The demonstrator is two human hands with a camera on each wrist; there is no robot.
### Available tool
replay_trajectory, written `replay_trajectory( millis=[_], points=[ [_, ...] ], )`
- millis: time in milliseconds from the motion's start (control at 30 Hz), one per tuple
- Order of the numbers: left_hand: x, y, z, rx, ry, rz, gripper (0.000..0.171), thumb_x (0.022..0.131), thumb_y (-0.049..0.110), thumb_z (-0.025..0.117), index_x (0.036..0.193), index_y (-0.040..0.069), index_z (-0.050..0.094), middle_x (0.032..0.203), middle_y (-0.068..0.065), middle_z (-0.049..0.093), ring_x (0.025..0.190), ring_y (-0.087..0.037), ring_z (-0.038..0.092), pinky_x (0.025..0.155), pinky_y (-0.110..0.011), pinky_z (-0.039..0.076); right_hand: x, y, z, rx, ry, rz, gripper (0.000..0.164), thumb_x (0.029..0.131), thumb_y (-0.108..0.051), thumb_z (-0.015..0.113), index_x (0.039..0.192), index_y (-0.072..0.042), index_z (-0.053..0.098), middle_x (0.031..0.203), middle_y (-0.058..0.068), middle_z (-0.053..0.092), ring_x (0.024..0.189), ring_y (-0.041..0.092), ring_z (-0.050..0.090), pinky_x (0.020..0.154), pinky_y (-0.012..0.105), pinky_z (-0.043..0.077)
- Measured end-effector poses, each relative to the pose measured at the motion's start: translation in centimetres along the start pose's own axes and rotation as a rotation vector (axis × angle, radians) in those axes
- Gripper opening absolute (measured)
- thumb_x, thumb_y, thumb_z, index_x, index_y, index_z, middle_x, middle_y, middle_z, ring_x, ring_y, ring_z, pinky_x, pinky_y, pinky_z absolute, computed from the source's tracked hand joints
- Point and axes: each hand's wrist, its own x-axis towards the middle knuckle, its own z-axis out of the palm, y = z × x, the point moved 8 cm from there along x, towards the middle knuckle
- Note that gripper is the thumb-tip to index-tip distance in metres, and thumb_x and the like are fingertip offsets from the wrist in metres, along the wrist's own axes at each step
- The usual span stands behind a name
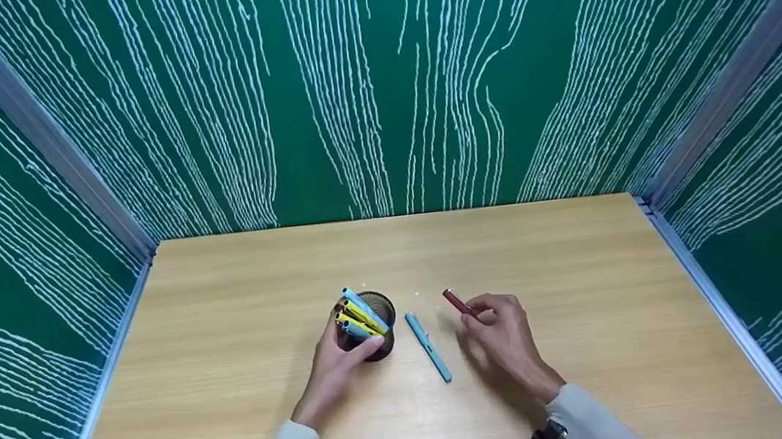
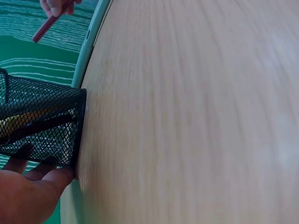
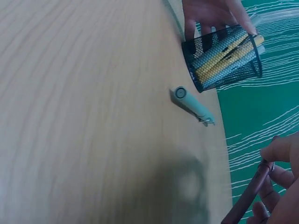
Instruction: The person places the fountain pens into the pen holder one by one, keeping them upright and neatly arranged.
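Note:
My left hand (image 1: 334, 369) grips the side of a black mesh pen cup (image 1: 392, 315), thumb near its rim. The cup stands on the table, and several light blue and yellow pens (image 1: 365, 312) lean in it toward the left. In the left wrist view a dark pen also shows through the mesh (image 2: 60, 140). To the cup's right, a teal pen (image 1: 428, 348) with a clip lies slantwise on the tabletop. Further right, my right hand (image 1: 509, 335) pinches a dark red pen (image 1: 455, 300) by one end, raised above the table. Its other end points up and left.
The wooden table (image 1: 257, 271) ends at a green wall (image 1: 392, 101) with wavy white lines at the back. Similar green panels stand at left and right, with grey metal rails (image 1: 734, 320) along the table's sides. A few tiny pale specks lie near the pens.

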Motion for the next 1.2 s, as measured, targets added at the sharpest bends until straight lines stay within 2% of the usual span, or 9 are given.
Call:
replay_trajectory(
  millis=[200, 433, 667, 933, 1200],
  points=[
    [0.0, 0.1, 0.0, -0.001, 0.003, 0.015, 0.100, 0.093, 0.028, 0.090, 0.174, 0.016, 0.033, 0.158, -0.013, 0.057, 0.148, -0.027, 0.051, 0.127, -0.046, 0.034, 0.1, -0.8, -1.0, -0.026, 0.032, -0.023, 0.012, 0.094, -0.006, 0.086, 0.105, -0.008, 0.082, 0.105, 0.008, 0.076, 0.117, 0.031, 0.058, 0.102, 0.049, 0.041],
    [0.0, 0.2, 0.0, -0.007, 0.006, 0.023, 0.096, 0.092, 0.027, 0.091, 0.172, 0.015, 0.037, 0.156, -0.012, 0.059, 0.145, -0.025, 0.054, 0.126, -0.043, 0.036, 0.2, -1.2, -1.5, -0.018, 0.034, -0.030, 0.013, 0.094, -0.006, 0.086, 0.106, -0.007, 0.082, 0.105, 0.008, 0.077, 0.116, 0.031, 0.058, 0.105, 0.054, 0.043],
    [-0.1, 0.3, 0.1, -0.027, -0.005, 0.011, 0.087, 0.093, 0.027, 0.090, 0.166, 0.013, 0.044, 0.145, -0.012, 0.064, 0.135, -0.024, 0.058, 0.119, -0.035, 0.043, 0.2, -1.8, -1.9, -0.015, 0.062, -0.084, 0.013, 0.091, -0.003, 0.088, 0.103, -0.006, 0.083, 0.101, 0.006, 0.080, 0.118, 0.030, 0.060, 0.103, 0.047, 0.045],
    [0.0, 0.4, 0.0, -0.016, 0.003, 0.027, 0.096, 0.093, 0.028, 0.091, 0.171, 0.015, 0.037, 0.152, -0.012, 0.061, 0.142, -0.024, 0.055, 0.125, -0.044, 0.037, 0.2, -2.5, -2.0, -0.027, 0.062, -0.099, 0.015, 0.092, -0.004, 0.088, 0.106, -0.006, 0.083, 0.104, 0.007, 0.079, 0.116, 0.029, 0.060, 0.103, 0.049, 0.046],
    [-0.1, 0.4, 0.0, -0.006, 0.009, 0.029, 0.095, 0.092, 0.028, 0.091, 0.170, 0.015, 0.040, 0.150, -0.012, 0.063, 0.141, -0.025, 0.056, 0.124, -0.044, 0.037, 0.2, -3.1, -1.8, -0.012, 0.055, -0.089, 0.015, 0.093, -0.004, 0.087, 0.106, -0.007, 0.083, 0.106, 0.007, 0.078, 0.116, 0.028, 0.060, 0.106, 0.053, 0.046]
  ],
)
